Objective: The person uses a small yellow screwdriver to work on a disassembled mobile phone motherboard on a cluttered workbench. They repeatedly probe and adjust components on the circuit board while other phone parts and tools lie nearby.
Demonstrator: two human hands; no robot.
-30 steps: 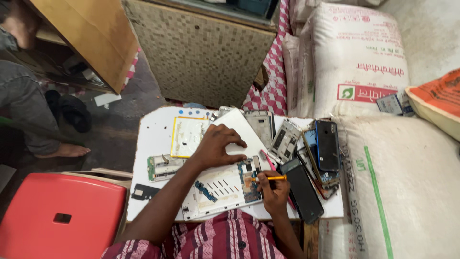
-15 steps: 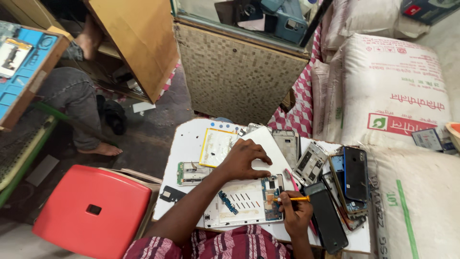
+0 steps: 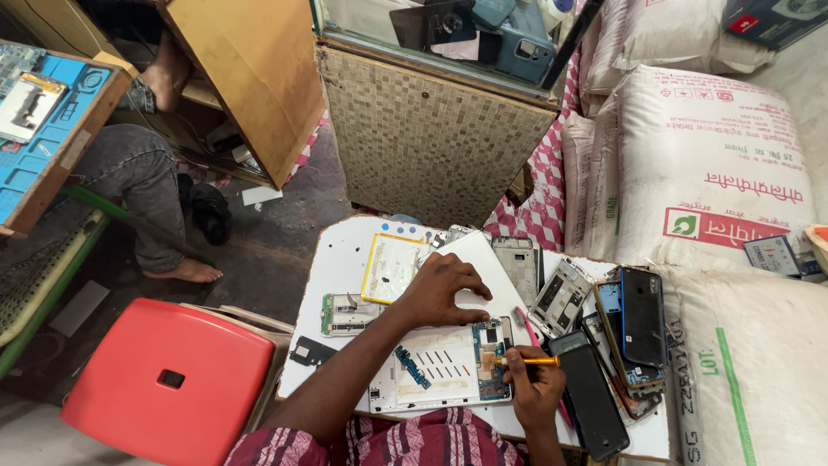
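A: Left of the fingers?
B: Red stool (image 3: pixel 164 384) on the floor. On the white surface (image 3: pixel 336 259): a small green circuit board (image 3: pixel 347 313), and a yellow-edged flat panel (image 3: pixel 392 266) just beyond it.

A: Left hand?
B: Left hand (image 3: pixel 442 289), fingers (image 3: pixel 473 278) spread and bent, pressing down on a white back cover (image 3: pixel 483 259). Gripping nothing.

A: Between the hands?
B: Opened white phone chassis (image 3: pixel 440 367), blue board at its right end.

A: Right hand?
B: Right hand (image 3: pixel 533 388), fingers curled tight round an orange-handled screwdriver (image 3: pixel 528 362), tip at that blue board.

A: Right of the fingers?
B: Dark phones (image 3: pixel 642 315) and bare frames heaped; white sacks (image 3: pixel 707 181) beyond.
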